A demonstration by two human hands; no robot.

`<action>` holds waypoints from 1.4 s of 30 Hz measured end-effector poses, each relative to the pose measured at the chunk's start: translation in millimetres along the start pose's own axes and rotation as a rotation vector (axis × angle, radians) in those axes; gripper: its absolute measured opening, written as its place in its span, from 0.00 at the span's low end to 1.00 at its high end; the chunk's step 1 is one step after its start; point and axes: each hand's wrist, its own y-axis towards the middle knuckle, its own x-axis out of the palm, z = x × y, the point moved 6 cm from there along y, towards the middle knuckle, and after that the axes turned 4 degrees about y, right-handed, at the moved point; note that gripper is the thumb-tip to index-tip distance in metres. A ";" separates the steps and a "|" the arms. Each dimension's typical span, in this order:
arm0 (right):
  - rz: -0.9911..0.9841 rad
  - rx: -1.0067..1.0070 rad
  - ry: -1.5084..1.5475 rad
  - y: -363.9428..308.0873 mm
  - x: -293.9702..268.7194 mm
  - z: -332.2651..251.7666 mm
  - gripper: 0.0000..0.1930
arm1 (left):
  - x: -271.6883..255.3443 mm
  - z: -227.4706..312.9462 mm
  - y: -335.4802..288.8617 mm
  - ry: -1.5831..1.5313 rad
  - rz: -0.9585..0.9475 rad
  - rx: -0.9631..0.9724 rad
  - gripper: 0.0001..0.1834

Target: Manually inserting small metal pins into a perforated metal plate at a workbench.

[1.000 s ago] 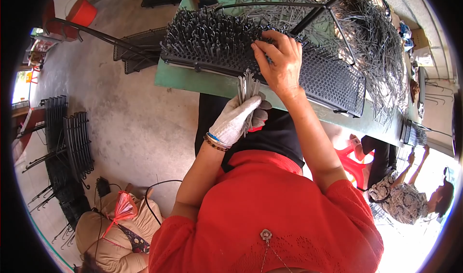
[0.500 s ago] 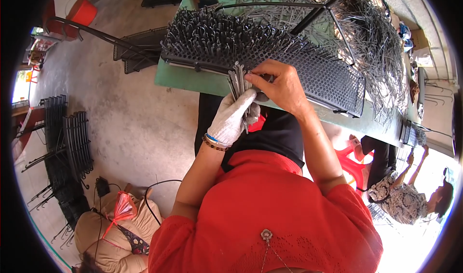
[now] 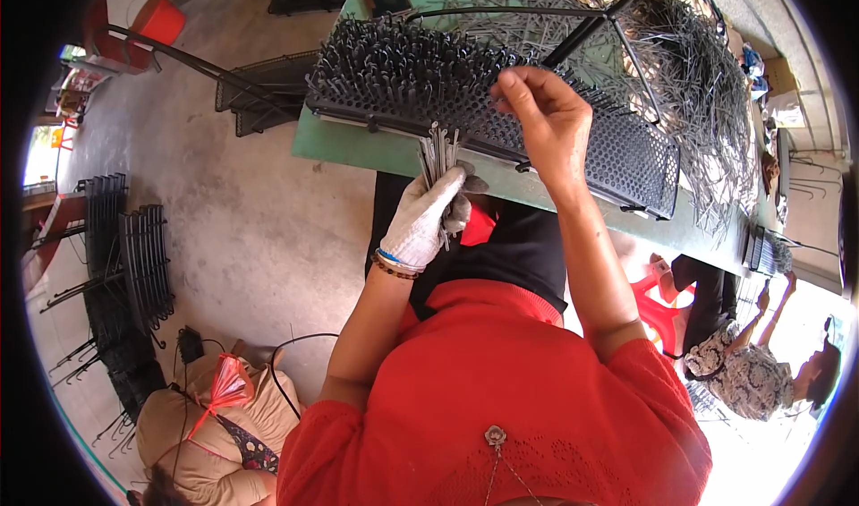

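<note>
My left hand [image 3: 420,221], in a white glove with a grey fingertip area, is closed round a bundle of thin grey metal rods [image 3: 438,153]. The rods point up, close to the near edge of a long black perforated rack [image 3: 637,159]. Over the middle of that rack is my bare right hand [image 3: 557,128], thumb and fingers drawn together; whatever is between the fingertips is too small to make out. Many dark rods [image 3: 394,69] stand upright in the holes of the rack's left and far part. The holes at its right end show bare.
The rack rests on a green table [image 3: 335,150]. Loose rods [image 3: 702,85] lie heaped behind it, under a black metal frame [image 3: 586,39]. One person [image 3: 747,372] sits at the right, another [image 3: 210,425] at the lower left. Black racks [image 3: 141,260] stand at the left.
My right hand has left the bundle and moved up and right over the rack. My left hand still holds the rods, nearly in the same place.
</note>
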 end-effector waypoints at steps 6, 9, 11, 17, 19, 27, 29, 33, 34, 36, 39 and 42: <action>-0.008 -0.355 -0.354 11.9 29.3 -14.1 0.09 | 0.5 -3.1 -2.0 0.027 -0.058 -0.062 0.13; -0.017 -0.435 -0.407 11.6 37.4 -9.5 0.09 | 3.3 -4.4 -2.4 -0.031 -0.104 -0.068 0.14; -0.018 -0.493 -0.446 11.8 39.9 -7.1 0.09 | 3.6 -3.3 -3.6 -0.047 -0.084 -0.060 0.14; -0.037 -0.661 -0.557 9.3 47.4 -13.2 0.08 | 3.7 -3.6 -4.4 -0.061 -0.138 -0.066 0.14; -0.046 -0.680 -0.571 8.4 49.0 -10.5 0.08 | 5.0 -2.1 -5.3 -0.066 -0.152 -0.059 0.14; -0.235 -0.805 -0.813 3.0 61.8 -3.0 0.08 | 4.5 7.3 -8.6 -0.155 -0.230 -0.042 0.17; -0.272 -0.817 -0.860 1.7 63.7 -6.9 0.09 | 5.4 10.2 -9.6 -0.156 -0.233 -0.027 0.18; -0.172 -0.737 -0.682 2.9 46.1 -16.8 0.07 | 3.8 8.5 -8.3 -0.182 -0.285 0.001 0.19; -0.158 -0.612 -0.562 3.0 37.2 -19.4 0.06 | 5.4 10.8 -9.2 -0.184 -0.289 0.018 0.19; -0.200 -0.356 -0.451 -3.6 24.1 -22.4 0.08 | 6.7 14.3 -11.3 -0.188 -0.290 0.035 0.18; -0.477 0.009 -0.536 -15.8 12.1 -3.7 0.09 | 7.0 16.2 -11.7 -0.143 -0.234 0.018 0.18; -0.572 0.077 -0.500 -24.5 6.9 -0.6 0.11 | 7.6 15.6 -12.0 -0.093 -0.207 0.026 0.18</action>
